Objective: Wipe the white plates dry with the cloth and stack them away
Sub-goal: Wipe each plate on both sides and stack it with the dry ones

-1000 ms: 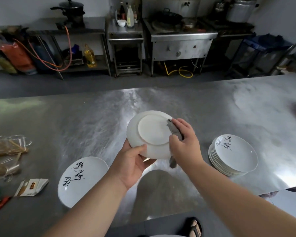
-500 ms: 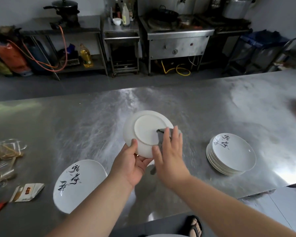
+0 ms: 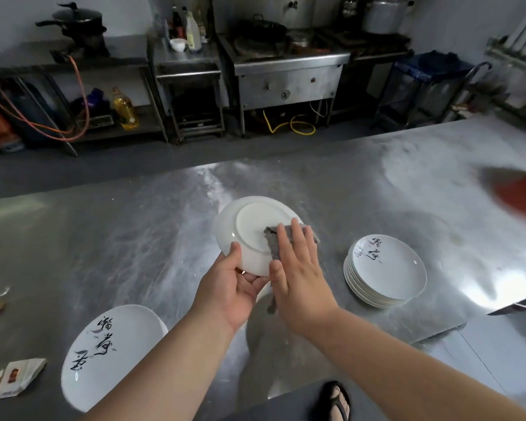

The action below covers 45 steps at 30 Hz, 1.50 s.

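At the centre of the frame the left hand [image 3: 231,287] grips a white plate [image 3: 249,232] by its lower rim, thumb on the back and fingers curled underneath. The plate is tilted, with its underside facing the camera. The right hand [image 3: 298,268] lies flat on that underside with its fingers straight, pressing a grey cloth [image 3: 274,241] against the plate's right half; a tail of the cloth hangs below the palm.

The step in hand looks like drying the back of this plate. A stack of plates [image 3: 386,268] sits face up at the right of the steel table [image 3: 134,238], well apart from the hands. One more plate [image 3: 113,354] lies alone at the lower left.

Next, the cloth probably needs to sweep over the uncovered left part of the back and around the rim. After that the plate has to be turned face up and set squarely on a pile; which pile holds the dried ones I cannot tell.
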Tool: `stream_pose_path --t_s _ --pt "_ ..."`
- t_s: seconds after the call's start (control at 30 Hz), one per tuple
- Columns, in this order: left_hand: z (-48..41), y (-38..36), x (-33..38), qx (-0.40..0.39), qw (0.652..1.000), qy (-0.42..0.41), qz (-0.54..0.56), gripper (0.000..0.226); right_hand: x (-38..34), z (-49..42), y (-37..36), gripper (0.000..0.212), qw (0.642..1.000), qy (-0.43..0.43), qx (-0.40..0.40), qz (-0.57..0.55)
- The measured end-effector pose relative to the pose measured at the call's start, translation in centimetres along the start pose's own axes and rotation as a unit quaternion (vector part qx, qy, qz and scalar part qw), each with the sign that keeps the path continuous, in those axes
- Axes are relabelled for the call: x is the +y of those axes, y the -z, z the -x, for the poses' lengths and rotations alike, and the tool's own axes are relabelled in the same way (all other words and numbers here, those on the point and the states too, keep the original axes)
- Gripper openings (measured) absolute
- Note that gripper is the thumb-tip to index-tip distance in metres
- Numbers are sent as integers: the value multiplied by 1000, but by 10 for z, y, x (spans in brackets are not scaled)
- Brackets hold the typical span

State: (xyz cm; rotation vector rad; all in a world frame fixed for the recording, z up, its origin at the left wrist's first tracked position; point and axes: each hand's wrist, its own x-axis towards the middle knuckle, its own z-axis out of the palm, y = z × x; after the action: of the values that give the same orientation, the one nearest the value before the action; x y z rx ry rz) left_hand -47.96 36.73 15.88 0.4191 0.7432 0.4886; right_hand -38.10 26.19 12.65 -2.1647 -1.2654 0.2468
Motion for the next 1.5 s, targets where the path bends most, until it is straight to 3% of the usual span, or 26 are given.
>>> stream_pose_path --t_s 0.17,0.37,0.43,0.53,0.7,0.83,0.9,1.0,1.07,1.1,1.13,1.2,1.27,1.33,1.37,1.5 --pt "-3 -12 -21 -19 998 29 -44 39 22 21 5 66 992 113 -4 54" --pt "-2 -30 -42 -23 997 32 -65 30 76 -6 64 61 988 -137 9 -71" --pt "-8 -35 -48 -14 995 43 -88 29 91 -10 87 53 978 -195 -2 -72" --pt "-23 -43 -62 4 986 70 -148 28 128 -13 124 25 965 -255 -22 -64" --pt "-50 -68 -103 19 958 96 -270 28 191 -1 169 41 930 -321 -152 -96" --pt "-70 -99 -142 32 927 84 -365 30 244 5 189 33 912 -332 -185 -153" --pt "-80 -115 -158 31 929 96 -357 47 266 4 196 26 893 -350 -150 -240" --pt "-106 -131 -174 12 956 105 -273 74 292 -1 205 46 848 -376 -133 -348" --pt "-114 -143 -180 30 969 98 -225 59 306 -5 208 55 860 -360 -140 -333" --pt "-114 -152 -183 48 969 89 -224 41 313 -6 207 48 879 -337 -137 -307" --pt "-116 -157 -187 63 961 75 -257 22 320 -6 206 32 899 -317 -124 -277" --pt "-121 -160 -198 80 917 44 -388 28 333 -6 202 3 921 -296 -113 -228" --pt "-131 -155 -208 78 832 -5 -550 39 341 -4 198 23 929 -294 -133 -183" --pt "-136 -150 -217 97 745 -39 -659 34 345 -5 193 38 923 -312 -144 -175" --pt "-140 -146 -221 114 719 -51 -683 27 347 -6 190 42 924 -315 -150 -156" --pt "-154 -140 -228 143 692 -77 -703 18 355 -6 181 44 928 -311 -186 -91"
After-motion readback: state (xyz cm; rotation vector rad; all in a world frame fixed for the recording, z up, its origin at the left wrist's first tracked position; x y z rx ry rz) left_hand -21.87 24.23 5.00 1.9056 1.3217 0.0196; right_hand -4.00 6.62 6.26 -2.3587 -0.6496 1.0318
